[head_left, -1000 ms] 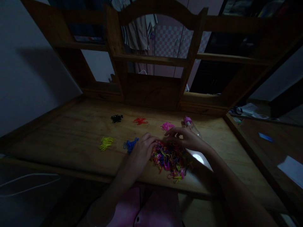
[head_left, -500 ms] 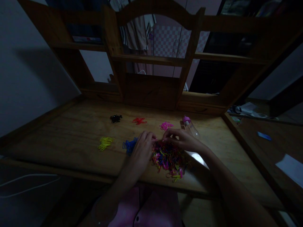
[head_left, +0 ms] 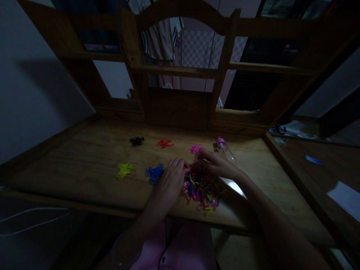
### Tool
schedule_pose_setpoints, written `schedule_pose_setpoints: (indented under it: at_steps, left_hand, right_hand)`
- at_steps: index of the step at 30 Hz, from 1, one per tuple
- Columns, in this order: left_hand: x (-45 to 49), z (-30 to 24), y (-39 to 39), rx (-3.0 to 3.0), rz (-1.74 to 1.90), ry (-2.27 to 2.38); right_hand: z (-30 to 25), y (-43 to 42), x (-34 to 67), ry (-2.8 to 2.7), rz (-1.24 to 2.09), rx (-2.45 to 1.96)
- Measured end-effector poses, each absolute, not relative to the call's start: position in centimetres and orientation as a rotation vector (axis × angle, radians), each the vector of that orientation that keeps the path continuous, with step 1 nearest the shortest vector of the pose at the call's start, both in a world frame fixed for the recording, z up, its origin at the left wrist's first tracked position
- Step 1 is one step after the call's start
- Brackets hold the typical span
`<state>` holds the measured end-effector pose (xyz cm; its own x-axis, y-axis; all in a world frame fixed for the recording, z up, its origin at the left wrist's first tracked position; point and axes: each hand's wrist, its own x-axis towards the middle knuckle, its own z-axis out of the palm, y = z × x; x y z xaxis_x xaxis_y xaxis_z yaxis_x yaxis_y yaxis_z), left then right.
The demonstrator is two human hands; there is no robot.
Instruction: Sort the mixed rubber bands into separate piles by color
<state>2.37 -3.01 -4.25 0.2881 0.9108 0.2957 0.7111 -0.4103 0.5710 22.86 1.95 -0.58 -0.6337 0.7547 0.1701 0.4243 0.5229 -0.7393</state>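
A mixed pile of small coloured loops, like rubber bands [head_left: 201, 189], lies near the desk's front edge. My left hand [head_left: 174, 173] is at the pile's left side, fingers bent and tips pinched together. Close beside it, my right hand [head_left: 212, 162] reaches over the pile's back with thumb and forefinger pinched. Whatever sits between the fingertips is too small and dark to make out. Sorted by colour, separate heaps lie around: blue loops [head_left: 154, 173] just left of my left hand, yellow loops [head_left: 125, 170], black loops [head_left: 137, 141], red loops [head_left: 165, 143] and pink loops [head_left: 196, 149].
A clear bottle with a pink cap [head_left: 225, 150] lies behind my right forearm. The wooden desk [head_left: 95, 150] has a shelf unit [head_left: 180, 71] along its back. To the right, a lower surface holds a blue card-like object [head_left: 313, 160] and white paper [head_left: 344, 200].
My left hand has shifted slightly right, uncovering more of the blue heap. My right hand has moved a little, now overlapping the pink heap's edge. The fingertips stay close together over the pile.
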Motion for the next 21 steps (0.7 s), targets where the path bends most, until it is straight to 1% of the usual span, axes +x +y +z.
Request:
schedule_pose_setpoints:
  at_steps: [9, 15, 18, 21]
  left_hand:
    - [2.9, -4.2, -2.8, 2.357, 0.726, 1.572]
    - [2.8, -3.9, -2.3, 2.381, 0.695, 1.555]
    - [2.7, -3.8, -2.0, 2.335, 0.725, 1.527]
    - [2.6, -3.5, -1.7, 2.171, 0.834, 1.486]
  right_hand:
    - [-1.0, 2.4, 23.1, -2.231, 0.785, -1.007]
    - [-0.8, 2.5, 23.2, -2.175, 0.755, -1.044]
    - [-1.0, 2.6, 23.3, -2.127, 0.76, -1.098]
    - [-0.8, 2.7, 23.3, -2.06, 0.741, -1.149]
